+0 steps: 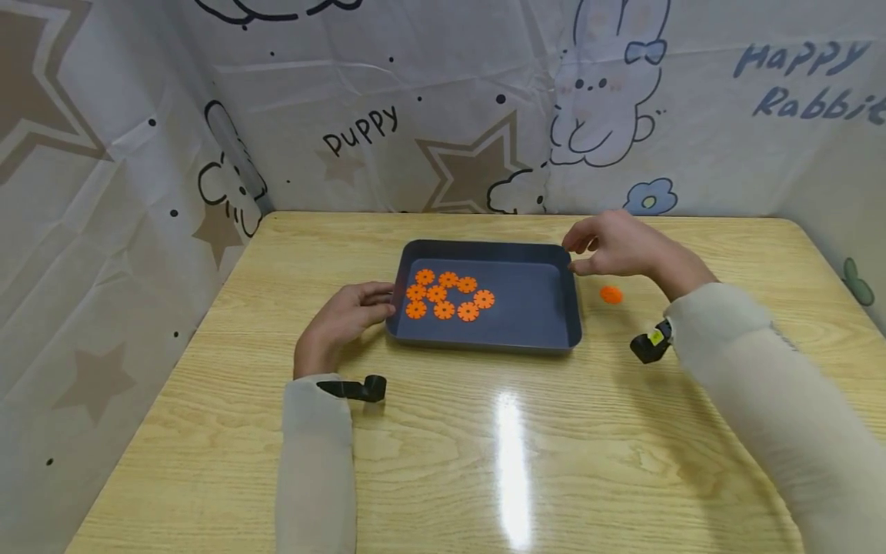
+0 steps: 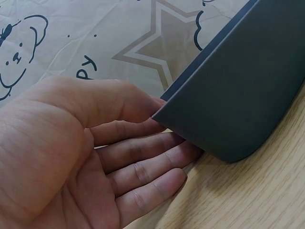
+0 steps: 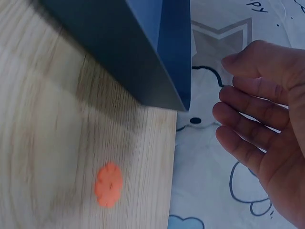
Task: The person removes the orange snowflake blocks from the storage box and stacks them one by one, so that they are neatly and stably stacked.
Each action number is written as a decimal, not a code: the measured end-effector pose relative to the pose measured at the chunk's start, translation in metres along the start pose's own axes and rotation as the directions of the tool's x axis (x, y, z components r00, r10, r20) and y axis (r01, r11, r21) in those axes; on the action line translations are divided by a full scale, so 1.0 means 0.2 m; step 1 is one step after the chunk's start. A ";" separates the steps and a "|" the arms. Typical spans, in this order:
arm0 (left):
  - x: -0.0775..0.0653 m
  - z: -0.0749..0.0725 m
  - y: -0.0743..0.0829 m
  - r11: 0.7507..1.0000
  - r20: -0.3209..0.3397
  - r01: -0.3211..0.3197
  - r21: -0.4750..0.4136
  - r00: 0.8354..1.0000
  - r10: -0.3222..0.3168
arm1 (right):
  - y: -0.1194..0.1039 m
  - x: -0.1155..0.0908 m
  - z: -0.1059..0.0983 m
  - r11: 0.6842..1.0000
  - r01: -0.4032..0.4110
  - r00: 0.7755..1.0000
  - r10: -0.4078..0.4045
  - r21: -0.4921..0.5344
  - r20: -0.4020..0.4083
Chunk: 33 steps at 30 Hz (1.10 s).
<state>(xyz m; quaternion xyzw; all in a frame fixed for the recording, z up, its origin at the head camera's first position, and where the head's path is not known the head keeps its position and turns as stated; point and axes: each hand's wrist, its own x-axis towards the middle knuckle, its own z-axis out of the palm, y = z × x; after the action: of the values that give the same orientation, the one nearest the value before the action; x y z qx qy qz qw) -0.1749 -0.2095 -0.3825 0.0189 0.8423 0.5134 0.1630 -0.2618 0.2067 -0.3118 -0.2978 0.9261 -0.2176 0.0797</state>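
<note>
A shallow dark grey rectangular tray (image 1: 526, 308) sits on the wooden table, with several flat orange notched discs (image 1: 444, 310) gathered in its left half. My left hand (image 1: 346, 315) is at the tray's left end. In the left wrist view, its thumb (image 2: 138, 102) meets the rim corner while the extended fingers (image 2: 147, 167) lie against the end wall, their tips partly hidden. Near the back right corner is my right hand (image 1: 616, 245), fingers loosely bent around nothing; the right wrist view shows a gap between them and the tray. One orange disc (image 1: 611, 295) lies outside, right of the tray.
A pale printed cloth (image 1: 471, 92) hangs behind and beside the wooden table (image 1: 429, 454). Black wrist cameras (image 1: 374, 388) stick out from both sleeves. Light glares off the table in front of the tray.
</note>
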 end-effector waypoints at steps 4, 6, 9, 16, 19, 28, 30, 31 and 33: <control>0.00 0.00 0.01 1.000 0.010 -0.007 0.007 1.000 0.007 | -0.02 0.04 0.01 1.000 0.007 1.000 -0.007 -0.005 0.017; 0.00 0.00 0.01 1.000 0.014 -0.004 0.009 1.000 0.004 | -0.04 0.06 0.02 1.000 0.015 1.000 -0.015 -0.020 0.020; 0.00 0.00 0.01 1.000 0.012 -0.004 0.016 1.000 0.003 | -0.06 0.09 0.02 0.998 0.041 0.999 -0.040 -0.038 0.019; 0.00 0.00 0.01 0.999 0.015 -0.009 0.038 1.000 0.008 | -0.10 0.15 0.05 0.995 0.093 0.995 -0.092 -0.031 0.032; 0.00 0.00 0.01 0.999 0.013 -0.010 0.039 1.000 0.009 | -0.12 0.17 0.06 0.993 0.116 0.993 -0.115 -0.032 0.031; 0.00 -0.01 0.00 0.999 0.008 -0.017 0.047 1.000 0.016 | -0.15 0.22 0.08 0.986 0.161 0.986 -0.160 -0.032 0.037; 0.00 -0.01 0.00 0.999 0.006 -0.018 0.048 1.000 0.017 | -0.15 0.23 0.09 0.986 0.165 0.986 -0.164 -0.030 0.041; 0.00 -0.01 0.00 0.999 0.006 -0.018 0.047 1.000 0.018 | -0.15 0.24 0.10 0.985 0.168 0.985 -0.166 -0.027 0.042; 0.00 -0.01 0.00 0.999 0.008 -0.019 0.046 1.000 0.018 | -0.16 0.25 0.11 0.985 0.173 0.984 -0.171 -0.027 0.042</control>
<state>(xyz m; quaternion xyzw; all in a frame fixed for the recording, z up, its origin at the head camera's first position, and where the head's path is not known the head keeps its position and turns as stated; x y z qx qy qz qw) -0.1757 -0.2108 -0.3824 0.0323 0.8531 0.4953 0.1608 -0.2805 0.1465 -0.3172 -0.3821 0.8983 -0.2036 0.0745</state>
